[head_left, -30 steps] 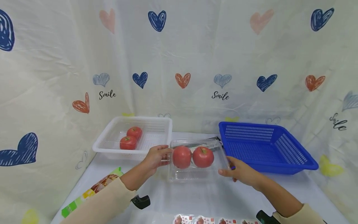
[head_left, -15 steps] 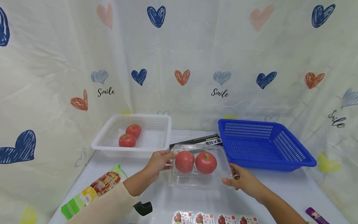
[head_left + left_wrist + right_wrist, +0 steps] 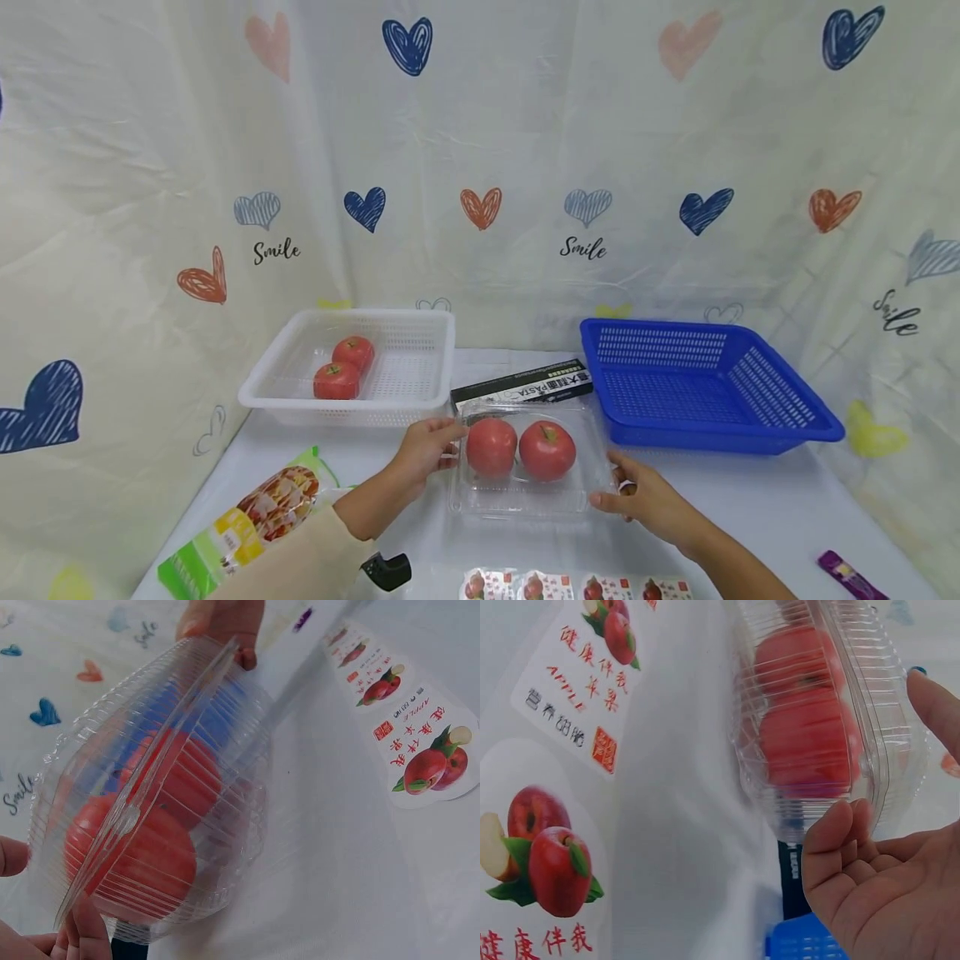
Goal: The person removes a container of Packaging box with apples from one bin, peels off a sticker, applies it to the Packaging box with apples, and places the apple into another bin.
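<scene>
A clear plastic clamshell box (image 3: 525, 498) with two round red fruits (image 3: 547, 451) in it is held between my hands, its lid down over the fruits. Whether they are apples or tomatoes, I cannot tell. My left hand (image 3: 425, 454) pinches the box's left edge, thumb on one side and fingers on the other. At the right end, my right hand (image 3: 648, 500) grips the edge, and its curled fingertips (image 3: 832, 825) touch the plastic in the right wrist view. In the left wrist view the box appears lifted off the white tabletop.
A white basket (image 3: 258, 396) at the back left holds two red tomatoes in clear packaging. A blue basket (image 3: 712, 437) stands at the right. Behind the box lies a black pasta box (image 3: 525, 385). A green food bag (image 3: 247, 529), apple stickers (image 3: 546, 585) and a purple packet (image 3: 850, 575) lie around.
Both hands have brought the clamshell box a little nearer to me and lower, uncovering more of the black pasta box behind it. The grip on both ends stays the same.
</scene>
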`<state>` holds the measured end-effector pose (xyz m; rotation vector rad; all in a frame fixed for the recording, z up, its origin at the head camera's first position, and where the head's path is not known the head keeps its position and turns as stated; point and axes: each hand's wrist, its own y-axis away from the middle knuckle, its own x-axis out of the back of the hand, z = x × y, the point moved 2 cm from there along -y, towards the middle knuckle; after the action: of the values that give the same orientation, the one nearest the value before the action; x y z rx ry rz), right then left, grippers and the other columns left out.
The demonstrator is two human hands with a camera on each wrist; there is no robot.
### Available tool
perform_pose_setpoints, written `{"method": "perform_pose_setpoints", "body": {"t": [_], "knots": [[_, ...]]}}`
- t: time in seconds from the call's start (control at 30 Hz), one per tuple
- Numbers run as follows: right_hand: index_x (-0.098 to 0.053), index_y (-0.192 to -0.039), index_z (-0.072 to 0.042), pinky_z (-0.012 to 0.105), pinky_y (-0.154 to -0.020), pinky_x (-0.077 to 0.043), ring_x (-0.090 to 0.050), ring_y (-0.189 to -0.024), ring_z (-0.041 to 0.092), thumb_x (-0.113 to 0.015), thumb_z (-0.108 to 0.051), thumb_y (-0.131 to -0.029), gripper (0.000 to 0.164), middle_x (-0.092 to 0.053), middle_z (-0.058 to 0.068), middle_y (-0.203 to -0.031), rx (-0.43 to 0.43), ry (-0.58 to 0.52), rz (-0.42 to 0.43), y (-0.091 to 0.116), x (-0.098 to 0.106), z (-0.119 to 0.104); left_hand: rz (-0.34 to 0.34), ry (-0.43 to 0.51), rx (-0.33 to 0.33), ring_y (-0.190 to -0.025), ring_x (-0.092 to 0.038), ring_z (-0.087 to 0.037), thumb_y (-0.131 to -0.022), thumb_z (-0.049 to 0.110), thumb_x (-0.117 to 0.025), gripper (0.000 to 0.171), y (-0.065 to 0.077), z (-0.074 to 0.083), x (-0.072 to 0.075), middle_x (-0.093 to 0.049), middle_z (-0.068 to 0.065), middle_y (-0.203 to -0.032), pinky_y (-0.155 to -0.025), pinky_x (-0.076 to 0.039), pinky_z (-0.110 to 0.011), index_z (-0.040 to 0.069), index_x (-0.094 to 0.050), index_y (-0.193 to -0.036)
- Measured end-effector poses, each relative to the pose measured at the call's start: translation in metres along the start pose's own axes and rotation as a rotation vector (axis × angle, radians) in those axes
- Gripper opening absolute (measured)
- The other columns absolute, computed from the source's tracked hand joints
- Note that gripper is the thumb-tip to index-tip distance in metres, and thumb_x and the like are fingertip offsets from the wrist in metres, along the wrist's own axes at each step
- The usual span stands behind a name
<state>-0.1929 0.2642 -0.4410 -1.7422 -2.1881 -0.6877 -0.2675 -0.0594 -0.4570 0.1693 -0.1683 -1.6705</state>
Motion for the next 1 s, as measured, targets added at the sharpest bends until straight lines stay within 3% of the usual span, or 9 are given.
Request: {"method": "perform_pose_setpoints", "body": {"t": [0.5,0.83,1.0], "knots": [[-0.026,-0.144,0.015,0.029,-0.061,-0.047,-0.049,-0.078,0.02,-0.077,-0.024,-0.084,0.087,-0.044,0.012,-0.103,0.013,-0.05,-0.006,-0.013,-0.005,0.013,0.012,-0.003,0.03,-0.082,-0.058,-0.019,-0.089,0.021,-0.069,0.046,-0.015,-0.013,0.002,-0.061,-0.011,-0.104,-0.076,-0.054,-0.036,-0.005,-0.058,-0.125],[-0.021,-0.146,0.014,0.034,-0.066,-0.05,-0.054,-0.084,0.02,-0.074,-0.023,-0.088,0.087,-0.045,0.014,-0.106,0.029,-0.093,-0.034,-0.013,-0.01,0.022,0.002,-0.028,0.002,-0.08,-0.057,-0.018,-0.09,0.03,-0.07,0.052,-0.015,-0.022,0.004,-0.06,-0.009,-0.104,-0.073,-0.054,-0.035,-0.003,-0.058,-0.129],[-0.016,-0.146,0.016,0.036,-0.071,-0.051,-0.06,-0.091,0.024,-0.071,-0.02,-0.09,0.086,-0.051,0.018,-0.112,0.079,-0.133,-0.094,-0.009,-0.008,0.029,-0.018,-0.098,-0.023,-0.08,-0.059,-0.019,-0.092,0.042,-0.065,0.054,-0.007,-0.023,0.009,-0.061,-0.008,-0.103,-0.07,-0.055,-0.033,-0.002,-0.061,-0.124]]}}
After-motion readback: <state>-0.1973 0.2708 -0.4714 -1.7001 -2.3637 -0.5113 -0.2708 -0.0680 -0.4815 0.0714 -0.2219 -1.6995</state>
